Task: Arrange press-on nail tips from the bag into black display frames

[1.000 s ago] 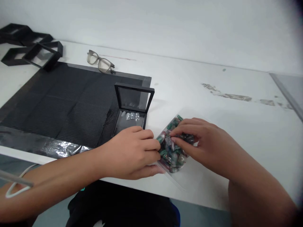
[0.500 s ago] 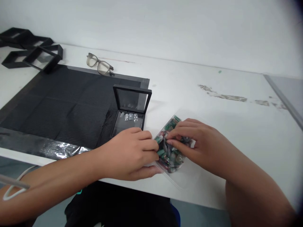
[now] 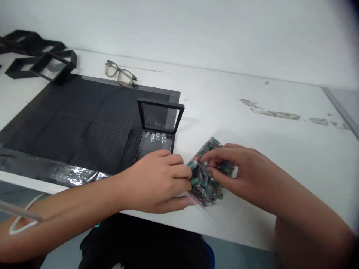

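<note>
A clear plastic bag [image 3: 207,185] full of small green and dark press-on nails lies on the white table near its front edge. My left hand [image 3: 157,179] grips the bag's left side. My right hand [image 3: 235,168] has its fingers in the bag's mouth, pinching among the nails. Just left of the bag an open black display box [image 3: 157,130] stands with its clear lid upright and a few pale nails laid in a row in its base.
A black ribbed mat [image 3: 75,119] with a foil strip along its front covers the table's left half. Grey glasses [image 3: 120,74] lie behind it. Several empty black frame boxes [image 3: 42,61] are stacked at the far left. The white table [image 3: 280,142] has scuffed patches.
My right hand's fingers have shifted slightly right and deeper among the nails in the bag. My left hand stays on the bag. The view has wobbled a little.
</note>
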The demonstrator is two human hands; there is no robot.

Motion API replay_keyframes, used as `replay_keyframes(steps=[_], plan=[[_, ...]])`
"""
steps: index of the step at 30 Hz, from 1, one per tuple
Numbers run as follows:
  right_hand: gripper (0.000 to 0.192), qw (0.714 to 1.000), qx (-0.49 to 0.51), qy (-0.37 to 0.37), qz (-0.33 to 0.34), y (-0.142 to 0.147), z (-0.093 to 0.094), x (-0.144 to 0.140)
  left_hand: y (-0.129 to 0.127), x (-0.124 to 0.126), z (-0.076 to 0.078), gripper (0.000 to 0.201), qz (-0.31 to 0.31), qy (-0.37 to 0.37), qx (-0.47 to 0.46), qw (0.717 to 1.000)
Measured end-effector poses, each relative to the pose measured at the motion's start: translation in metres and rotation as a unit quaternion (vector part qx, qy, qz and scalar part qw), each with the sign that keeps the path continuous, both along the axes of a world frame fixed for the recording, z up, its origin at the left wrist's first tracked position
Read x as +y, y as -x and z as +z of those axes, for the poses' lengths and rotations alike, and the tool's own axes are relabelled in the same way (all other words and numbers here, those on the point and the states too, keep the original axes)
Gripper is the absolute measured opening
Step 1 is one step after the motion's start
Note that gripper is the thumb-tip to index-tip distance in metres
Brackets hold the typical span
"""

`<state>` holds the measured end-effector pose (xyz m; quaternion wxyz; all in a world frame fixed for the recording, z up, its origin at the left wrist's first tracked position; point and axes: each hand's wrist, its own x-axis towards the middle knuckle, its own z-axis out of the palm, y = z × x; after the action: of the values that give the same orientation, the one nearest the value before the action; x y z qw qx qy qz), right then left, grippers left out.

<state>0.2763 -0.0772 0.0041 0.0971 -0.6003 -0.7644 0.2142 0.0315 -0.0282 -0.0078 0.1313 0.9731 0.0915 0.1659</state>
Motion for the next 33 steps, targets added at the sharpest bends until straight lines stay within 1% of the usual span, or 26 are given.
replay_keyframes(steps=[3,8,14,18,20,23,24,25,27,30,33], plan=[[0.017,1.000,0.014,-0.006,0.001,0.001,0.001,0.000,0.001,0.000,0.000,0.030,-0.001,-0.001,0.001,1.000],[0.015,0.993,0.111,-0.034,-0.001,-0.002,0.009,-0.001,0.000,0.001,0.000,0.031,-0.001,0.001,-0.002,1.000],[0.006,0.975,0.195,-0.108,-0.017,-0.004,0.020,-0.006,0.000,0.001,0.000,0.032,-0.007,0.010,0.004,1.000],[0.019,0.951,0.282,-0.126,0.012,-0.002,0.023,-0.009,0.000,0.002,0.000,0.031,-0.012,0.004,0.002,1.000],[0.024,0.937,0.320,-0.135,0.042,-0.002,0.025,-0.009,0.000,0.002,0.000,0.035,-0.002,0.009,-0.029,1.000],[0.026,0.924,0.350,-0.130,0.087,-0.001,0.027,-0.008,0.001,0.002,0.002,0.053,0.029,0.034,-0.131,0.990],[0.028,0.921,0.355,-0.127,0.103,-0.001,0.027,-0.007,0.000,0.002,0.003,0.056,0.040,0.036,-0.161,0.985],[0.031,0.918,0.358,-0.124,0.118,-0.001,0.027,-0.006,0.000,0.001,0.003,0.055,0.052,0.036,-0.177,0.982],[0.035,0.916,0.356,-0.118,0.139,0.000,0.026,-0.005,-0.001,0.000,0.005,0.044,0.074,0.028,-0.184,0.980],[0.035,0.921,0.348,-0.107,0.139,0.004,0.025,-0.005,-0.002,-0.002,0.005,0.028,0.100,0.015,-0.195,0.976],[0.030,0.914,0.366,-0.094,0.146,0.011,0.023,-0.006,-0.002,-0.004,0.004,0.025,0.095,0.005,-0.228,0.969]])
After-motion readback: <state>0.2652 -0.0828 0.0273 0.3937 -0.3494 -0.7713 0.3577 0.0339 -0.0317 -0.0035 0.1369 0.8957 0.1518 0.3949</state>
